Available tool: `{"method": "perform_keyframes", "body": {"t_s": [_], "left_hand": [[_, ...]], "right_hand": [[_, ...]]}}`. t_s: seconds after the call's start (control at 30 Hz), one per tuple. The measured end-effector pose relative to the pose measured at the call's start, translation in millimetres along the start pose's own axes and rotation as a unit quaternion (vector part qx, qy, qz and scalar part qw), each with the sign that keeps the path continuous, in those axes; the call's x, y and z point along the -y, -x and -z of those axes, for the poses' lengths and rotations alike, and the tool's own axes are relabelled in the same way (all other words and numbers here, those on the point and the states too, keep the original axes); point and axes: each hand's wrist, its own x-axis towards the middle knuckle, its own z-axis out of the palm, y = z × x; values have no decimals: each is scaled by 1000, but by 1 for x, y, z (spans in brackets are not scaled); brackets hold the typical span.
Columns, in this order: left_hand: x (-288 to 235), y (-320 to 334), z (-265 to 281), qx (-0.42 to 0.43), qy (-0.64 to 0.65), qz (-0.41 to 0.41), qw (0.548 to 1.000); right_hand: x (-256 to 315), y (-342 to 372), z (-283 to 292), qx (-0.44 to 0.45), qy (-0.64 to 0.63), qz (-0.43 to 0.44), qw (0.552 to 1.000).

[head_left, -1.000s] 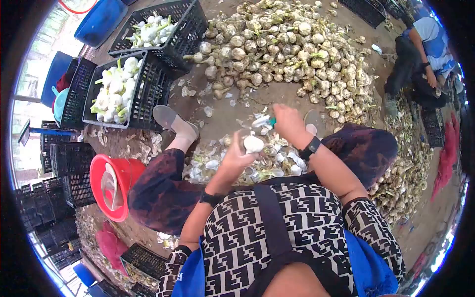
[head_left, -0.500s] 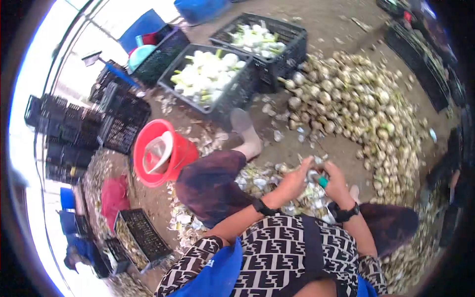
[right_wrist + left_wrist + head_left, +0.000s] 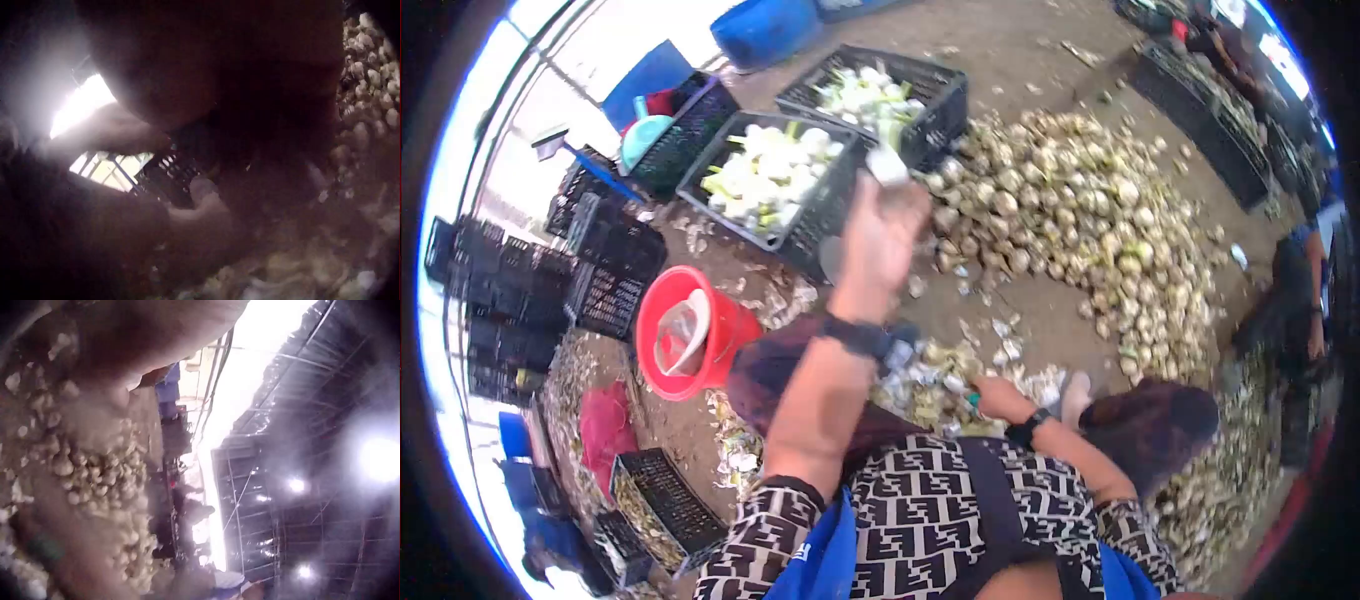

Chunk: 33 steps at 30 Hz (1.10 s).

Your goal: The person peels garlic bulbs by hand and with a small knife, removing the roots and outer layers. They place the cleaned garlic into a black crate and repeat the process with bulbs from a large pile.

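White and smooth, a rounded garlic bulb (image 3: 887,167) shows at the fingertips of the outstretched left hand (image 3: 887,235), near two perforated black plastic crates (image 3: 815,222) of pale bulbs; blur hides whether those fingers pinch it or lie loose. Curled fingers of the right hand (image 3: 1003,400) hold a small green handle (image 3: 973,398) over papery, crumpled skins (image 3: 930,385). Knobbly, soil-dulled bulbs (image 3: 1050,190) form a broad heap on the brown floor (image 3: 960,310).
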Motion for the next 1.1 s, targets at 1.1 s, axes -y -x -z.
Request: {"method": "perform_keyframes", "body": {"t_s": [1.1], "left_hand": [[132,59,129,-222,-186,283,914]], "right_hand": [[-50,-185,147,-281,-233,-120,923]]}}
